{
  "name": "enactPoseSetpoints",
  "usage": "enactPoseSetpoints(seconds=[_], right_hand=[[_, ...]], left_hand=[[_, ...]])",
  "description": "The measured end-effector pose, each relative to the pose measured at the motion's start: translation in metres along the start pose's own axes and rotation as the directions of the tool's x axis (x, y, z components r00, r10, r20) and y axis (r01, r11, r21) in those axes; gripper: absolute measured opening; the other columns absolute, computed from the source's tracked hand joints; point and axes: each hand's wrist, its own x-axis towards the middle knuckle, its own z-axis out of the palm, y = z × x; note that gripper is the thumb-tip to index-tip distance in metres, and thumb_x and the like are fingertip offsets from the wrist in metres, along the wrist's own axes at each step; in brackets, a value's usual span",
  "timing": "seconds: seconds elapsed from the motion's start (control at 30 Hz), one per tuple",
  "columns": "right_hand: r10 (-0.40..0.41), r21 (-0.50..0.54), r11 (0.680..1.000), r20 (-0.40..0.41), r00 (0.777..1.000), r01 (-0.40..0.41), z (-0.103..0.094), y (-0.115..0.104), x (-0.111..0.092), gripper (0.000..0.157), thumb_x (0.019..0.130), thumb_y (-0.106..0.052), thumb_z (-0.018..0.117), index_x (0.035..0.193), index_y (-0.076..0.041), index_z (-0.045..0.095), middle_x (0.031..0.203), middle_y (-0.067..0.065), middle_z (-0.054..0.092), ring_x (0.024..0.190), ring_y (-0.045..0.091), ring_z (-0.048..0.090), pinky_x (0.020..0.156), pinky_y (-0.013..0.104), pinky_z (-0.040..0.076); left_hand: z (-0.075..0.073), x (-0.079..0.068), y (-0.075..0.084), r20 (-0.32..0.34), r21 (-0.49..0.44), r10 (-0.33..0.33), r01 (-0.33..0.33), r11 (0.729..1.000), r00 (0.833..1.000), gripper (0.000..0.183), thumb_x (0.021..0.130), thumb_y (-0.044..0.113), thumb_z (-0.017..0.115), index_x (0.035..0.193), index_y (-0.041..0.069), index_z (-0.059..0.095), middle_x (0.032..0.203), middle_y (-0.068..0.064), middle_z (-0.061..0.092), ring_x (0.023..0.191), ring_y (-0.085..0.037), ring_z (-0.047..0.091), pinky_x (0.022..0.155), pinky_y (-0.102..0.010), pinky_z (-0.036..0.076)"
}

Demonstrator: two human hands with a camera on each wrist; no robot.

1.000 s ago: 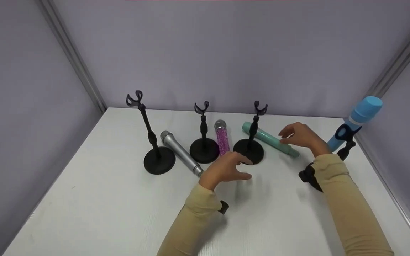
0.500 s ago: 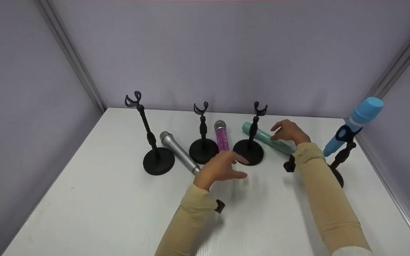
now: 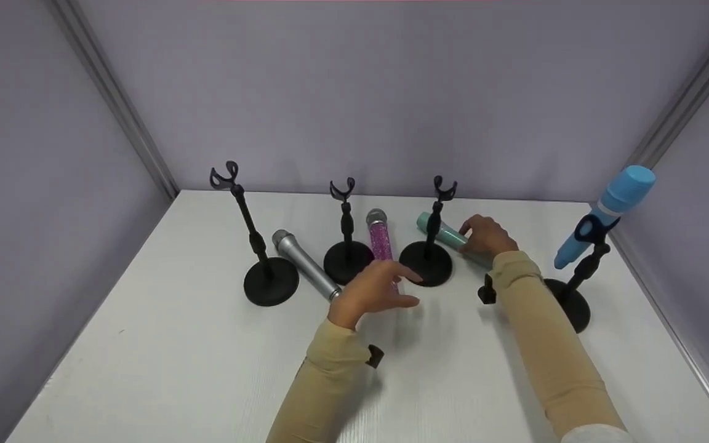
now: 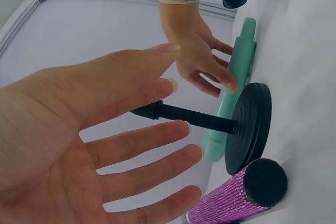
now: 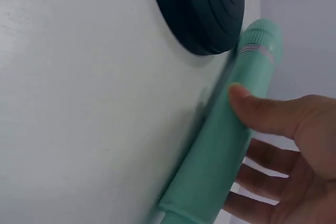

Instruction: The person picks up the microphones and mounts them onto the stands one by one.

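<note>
My right hand is at the mint-green microphone, which lies on the table behind a short black stand. In the right wrist view the thumb lies across the near side of its barrel and the fingers are behind it, so the hand grips it around the middle. My left hand hovers with thumb and fingers spread, holding nothing. Below and behind that hand lies a glittery pink microphone with a silver head, its lower end partly hidden in the head view.
A silver microphone lies between a taller black stand and another short stand. At the right, a blue microphone sits tilted in the clip of a stand, beside my right forearm. Walls border the white table.
My right hand has moved left from near the blue microphone's stand and lowered onto the mint-green microphone, closing around it. The left hand stays spread, nearly in place.
</note>
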Motion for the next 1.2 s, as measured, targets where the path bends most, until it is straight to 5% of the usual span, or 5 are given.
enactPoseSetpoints(seconds=[0.47,0.73,0.93,1.2], right_hand=[[-0.119,0.245,0.967,0.191,0.974,0.071,-0.041,0.028,-0.035,0.068,0.097,-0.017,0.069,0.154,-0.001,0.036,0.147,0.034,0.047,0.131,0.044,0.054,0.102,0.057,0.053],[-0.215,0.357,0.92,0.123,0.969,0.159,-0.053,0.038,-0.061,0.068,0.095,-0.015,0.071,0.153,-0.002,0.038,0.139,0.029,0.052,0.122,0.037,0.057,0.096,0.051,0.056],[-0.269,0.363,0.904,0.069,0.961,0.227,-0.057,0.043,-0.077,0.064,0.093,-0.012,0.074,0.149,-0.004,0.045,0.134,0.025,0.058,0.117,0.033,0.062,0.093,0.051,0.058],[-0.32,0.38,0.878,0.016,0.947,0.29,-0.056,0.039,-0.087,0.062,0.093,-0.012,0.074,0.147,-0.003,0.047,0.134,0.025,0.058,0.121,0.038,0.06,0.093,0.05,0.057]], left_hand=[[-0.004,0.004,0.002,-0.014,-0.006,-0.023,0.023,1.0,1.0,0.037,0.086,0.021,0.085,0.122,0.017,0.077,0.125,0.001,0.076,0.111,-0.017,0.066,0.098,-0.034,0.055],[-0.006,0.002,-0.004,-0.018,-0.028,-0.03,0.029,0.999,0.999,0.037,0.086,0.017,0.085,0.121,0.015,0.078,0.126,-0.002,0.076,0.113,-0.023,0.067,0.096,-0.038,0.057],[-0.003,0.004,-0.009,-0.017,-0.048,-0.041,0.04,0.998,0.999,0.037,0.085,0.017,0.086,0.121,0.015,0.078,0.116,-0.001,0.078,0.097,-0.027,0.067,0.081,-0.03,0.055],[-0.004,0.011,-0.019,-0.055,-0.068,-0.039,0.035,0.997,0.998,0.042,0.084,0.016,0.086,0.125,0.013,0.075,0.094,-0.007,0.075,0.071,-0.011,0.056,0.064,-0.022,0.046]])
